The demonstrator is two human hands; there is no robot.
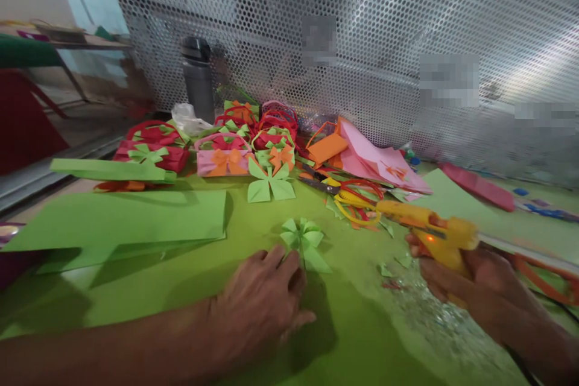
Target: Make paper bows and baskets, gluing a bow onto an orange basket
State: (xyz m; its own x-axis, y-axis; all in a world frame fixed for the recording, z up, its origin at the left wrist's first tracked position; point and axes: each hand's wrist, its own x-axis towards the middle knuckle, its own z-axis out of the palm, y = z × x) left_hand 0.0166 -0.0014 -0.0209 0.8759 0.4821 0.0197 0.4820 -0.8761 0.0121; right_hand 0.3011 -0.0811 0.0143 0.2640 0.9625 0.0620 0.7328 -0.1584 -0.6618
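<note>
A folded light-green paper bow (pixel 304 240) stands on the green tabletop in the middle of the head view. My left hand (pixel 266 295) is at its near left side, fingers curled together at the bow's lower edge and covering part of it. The thumb sticks out to the right. On the right, my right hand (pixel 470 283) is wrapped round the handle of a yellow hot glue gun (pixel 446 238). Its nozzle points left, and a small orange light glows on its body. Just beyond the bow lies a flat green paper bow piece (pixel 270 184).
Several small paper bags with bows (pixel 224 160) stand at the back beside a grey bottle (pixel 198 78). Scissors (pixel 357 193) lie among paper scraps. Green paper sheets (pixel 136 214) are on the left, pink paper (pixel 375 160) behind. A perforated metal panel (pixel 371 12) borders the table.
</note>
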